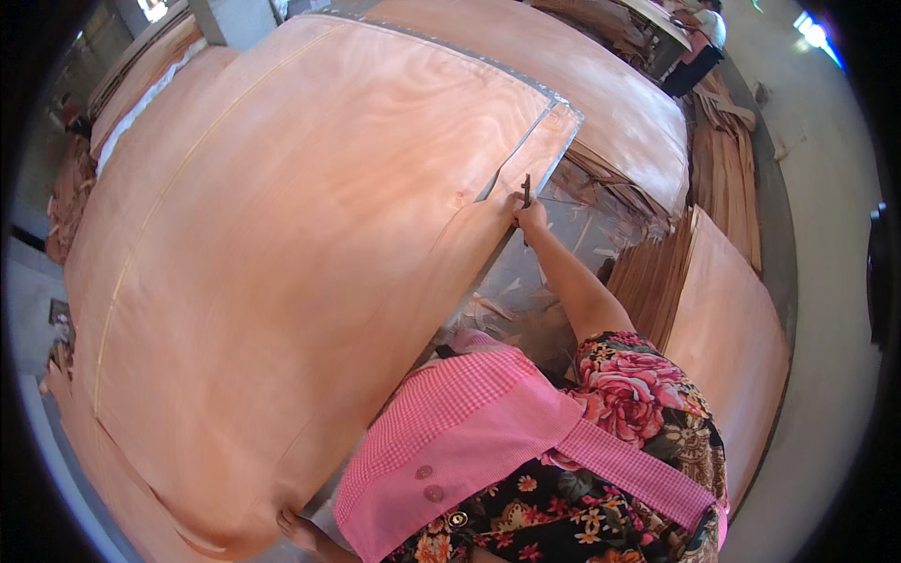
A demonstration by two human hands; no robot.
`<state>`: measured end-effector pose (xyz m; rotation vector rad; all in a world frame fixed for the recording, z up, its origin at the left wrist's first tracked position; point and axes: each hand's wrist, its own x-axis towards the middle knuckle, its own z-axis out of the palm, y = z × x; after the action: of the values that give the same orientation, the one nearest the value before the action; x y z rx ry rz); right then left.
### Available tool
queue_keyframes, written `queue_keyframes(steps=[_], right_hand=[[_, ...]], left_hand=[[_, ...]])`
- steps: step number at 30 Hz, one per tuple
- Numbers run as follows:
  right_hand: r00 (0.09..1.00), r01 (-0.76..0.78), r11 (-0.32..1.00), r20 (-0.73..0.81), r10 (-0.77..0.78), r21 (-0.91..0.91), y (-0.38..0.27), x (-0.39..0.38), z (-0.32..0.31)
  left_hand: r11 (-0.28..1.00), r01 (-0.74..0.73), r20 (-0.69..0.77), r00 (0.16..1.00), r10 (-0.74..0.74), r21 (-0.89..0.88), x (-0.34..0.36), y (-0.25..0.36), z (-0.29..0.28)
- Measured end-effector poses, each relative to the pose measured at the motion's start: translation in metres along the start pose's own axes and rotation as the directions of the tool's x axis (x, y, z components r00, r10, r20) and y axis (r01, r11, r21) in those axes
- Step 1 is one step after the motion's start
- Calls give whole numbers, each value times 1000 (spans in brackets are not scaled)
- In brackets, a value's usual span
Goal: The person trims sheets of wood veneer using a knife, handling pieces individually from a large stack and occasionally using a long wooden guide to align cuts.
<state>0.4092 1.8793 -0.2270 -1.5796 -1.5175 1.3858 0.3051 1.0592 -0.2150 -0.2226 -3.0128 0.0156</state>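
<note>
A broad pinkish-tan wood veneer sheet (272,216) covers the table in front of me. My right hand (531,218) is closed around a slim dark knife-like tool (526,190), which points away from me at the sheet's right edge. Beside it, a dark slit separates a narrow veneer strip (537,145) from the big sheet towards the far corner. At the near edge, my left hand (300,530) has its fingers closed on the veneer's border; the rest of that hand is partly hidden below the sheet.
Behind lies another veneer stack (601,84). More veneer sheets (727,328) stand to my right, with torn veneer scraps (497,305) on the floor between. A person (699,47) stands at the far right. A pale pillar (235,21) rises at the back left.
</note>
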Motion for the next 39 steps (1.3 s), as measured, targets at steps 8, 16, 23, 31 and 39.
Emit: queue_keyframes(steps=[8,16,23,31,39], right_hand=[[977,12,1000,212,-14,9,9,33,-21],[845,386,875,492,-207,-294,-25,67,-64],[703,633,623,678,-214,-460,-126,100,-136],[786,613,278,533,-314,-739,-84,106,-20],[699,620,228,398,-594,-750,-41,80,-45]], left_hand=[[758,188,24,975,-221,-625,-13,111,-11],[979,200,49,979,-199,-27,1,134,-25],[761,413,426,883,-199,-501,18,112,-135],[987,-109,524,851,30,120,97,123,-35],[992,90,441,896,-40,-93,91,110,-24]])
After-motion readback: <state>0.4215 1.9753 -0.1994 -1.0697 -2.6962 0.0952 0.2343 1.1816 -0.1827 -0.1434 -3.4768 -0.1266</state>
